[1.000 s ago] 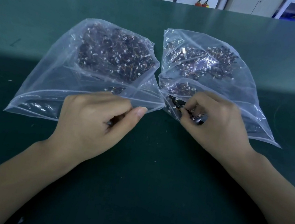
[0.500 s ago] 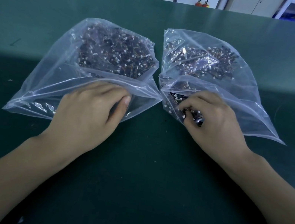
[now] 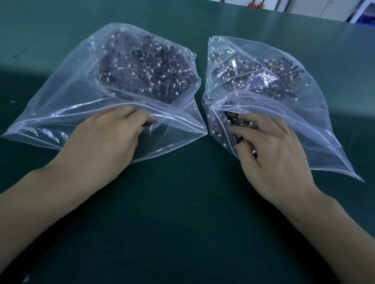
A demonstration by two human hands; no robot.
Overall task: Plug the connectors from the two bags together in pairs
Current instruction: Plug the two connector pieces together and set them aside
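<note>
The left bag [image 3: 70,97] and the right bag [image 3: 308,127] are thin clear plastic film, glossy and creased, catching pale glints along their folds and zip strips. The connectors [image 3: 144,67] inside look like small white plastic housings on dark, thin insulated wires. The table [image 3: 181,215] has a matt, dark green, smooth mat surface.

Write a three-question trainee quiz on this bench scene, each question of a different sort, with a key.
1. True or false: the left hand reaches into the left bag.
2. The right hand has its fingers among: A) loose screws B) connectors at the mouth of the right bag C) a tool.
3. Fill in: both bags lie on a green ____.

Key: 1 true; 2 B; 3 table.
</note>
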